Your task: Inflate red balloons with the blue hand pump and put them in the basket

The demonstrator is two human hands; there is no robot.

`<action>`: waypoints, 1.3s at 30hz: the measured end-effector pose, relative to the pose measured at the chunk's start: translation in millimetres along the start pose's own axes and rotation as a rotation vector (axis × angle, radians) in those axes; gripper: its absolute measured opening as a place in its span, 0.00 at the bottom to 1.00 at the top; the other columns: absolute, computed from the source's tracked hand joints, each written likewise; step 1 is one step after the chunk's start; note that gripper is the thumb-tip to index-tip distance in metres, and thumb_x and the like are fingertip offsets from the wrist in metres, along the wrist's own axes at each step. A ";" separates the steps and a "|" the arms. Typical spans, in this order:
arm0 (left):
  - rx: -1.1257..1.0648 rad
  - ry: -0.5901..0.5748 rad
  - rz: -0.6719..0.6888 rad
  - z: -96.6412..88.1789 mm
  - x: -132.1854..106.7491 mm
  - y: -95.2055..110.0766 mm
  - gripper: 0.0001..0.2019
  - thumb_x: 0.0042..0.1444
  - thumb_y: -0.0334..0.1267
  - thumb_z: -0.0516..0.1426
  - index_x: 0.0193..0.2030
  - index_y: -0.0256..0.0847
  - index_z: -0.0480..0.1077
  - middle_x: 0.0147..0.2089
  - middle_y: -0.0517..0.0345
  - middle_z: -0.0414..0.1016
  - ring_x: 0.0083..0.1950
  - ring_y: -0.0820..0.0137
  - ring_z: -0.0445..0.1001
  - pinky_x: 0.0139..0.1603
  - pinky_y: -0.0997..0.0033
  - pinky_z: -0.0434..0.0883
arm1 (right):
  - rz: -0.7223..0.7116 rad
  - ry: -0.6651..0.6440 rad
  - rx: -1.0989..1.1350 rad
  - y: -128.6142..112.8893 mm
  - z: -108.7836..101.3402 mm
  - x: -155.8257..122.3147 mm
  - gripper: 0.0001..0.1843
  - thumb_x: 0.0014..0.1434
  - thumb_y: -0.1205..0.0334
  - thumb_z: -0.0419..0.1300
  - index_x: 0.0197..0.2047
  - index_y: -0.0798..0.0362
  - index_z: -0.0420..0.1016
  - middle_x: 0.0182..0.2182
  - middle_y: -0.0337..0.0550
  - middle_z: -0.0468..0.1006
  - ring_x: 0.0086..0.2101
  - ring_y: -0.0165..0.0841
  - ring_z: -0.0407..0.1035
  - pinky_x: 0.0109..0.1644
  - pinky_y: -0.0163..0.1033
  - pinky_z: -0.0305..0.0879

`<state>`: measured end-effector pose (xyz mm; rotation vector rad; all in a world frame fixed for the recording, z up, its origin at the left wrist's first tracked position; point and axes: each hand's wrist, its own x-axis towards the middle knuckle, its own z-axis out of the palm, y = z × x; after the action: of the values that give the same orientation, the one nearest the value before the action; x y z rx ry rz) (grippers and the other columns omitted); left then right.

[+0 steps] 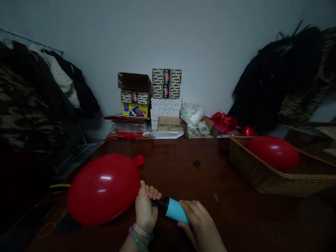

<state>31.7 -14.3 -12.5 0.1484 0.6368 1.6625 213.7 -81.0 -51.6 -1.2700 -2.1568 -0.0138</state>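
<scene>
Fingers of the left hand (145, 206) curl closed around the black end of the blue pump (177, 211); those of the right hand (201, 224) wrap its barrel. The inflated red balloon (105, 189) sits just left of the left fingers, its neck hidden. Farther right, a basket (262, 176) stands.

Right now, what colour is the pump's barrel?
Light blue: the pump's barrel is partly covered by the right hand; the head view shows it best.
</scene>
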 end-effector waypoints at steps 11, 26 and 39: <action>-0.010 0.036 0.054 5.7 8.2 19.2 0.23 0.60 0.42 0.56 0.19 0.40 0.50 0.16 0.68 0.48 0.17 0.79 0.49 0.19 0.74 0.53 | 0.035 -0.009 0.051 17.1 -1.8 -0.5 0.28 0.55 0.64 0.66 0.59 0.52 0.66 0.50 0.51 0.76 0.48 0.43 0.71 0.53 0.49 0.70; -0.033 0.071 0.082 6.2 13.3 25.3 0.22 0.61 0.40 0.55 0.20 0.40 0.50 0.17 0.68 0.48 0.17 0.79 0.50 0.20 0.75 0.54 | -0.012 0.047 0.002 23.1 -10.6 0.0 0.25 0.58 0.63 0.64 0.58 0.52 0.67 0.49 0.51 0.76 0.48 0.43 0.71 0.52 0.51 0.70; 0.027 -0.002 0.030 4.5 -0.7 5.4 0.25 0.59 0.46 0.57 0.17 0.40 0.51 0.16 0.67 0.48 0.17 0.78 0.48 0.19 0.74 0.53 | -0.036 0.060 -0.003 9.5 7.1 -2.2 0.26 0.57 0.60 0.64 0.57 0.54 0.66 0.49 0.51 0.77 0.47 0.43 0.72 0.52 0.50 0.70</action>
<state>29.1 -13.8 -5.9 0.1794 0.6583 1.6826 218.4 -75.4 -61.2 -1.2173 -2.1293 -0.0696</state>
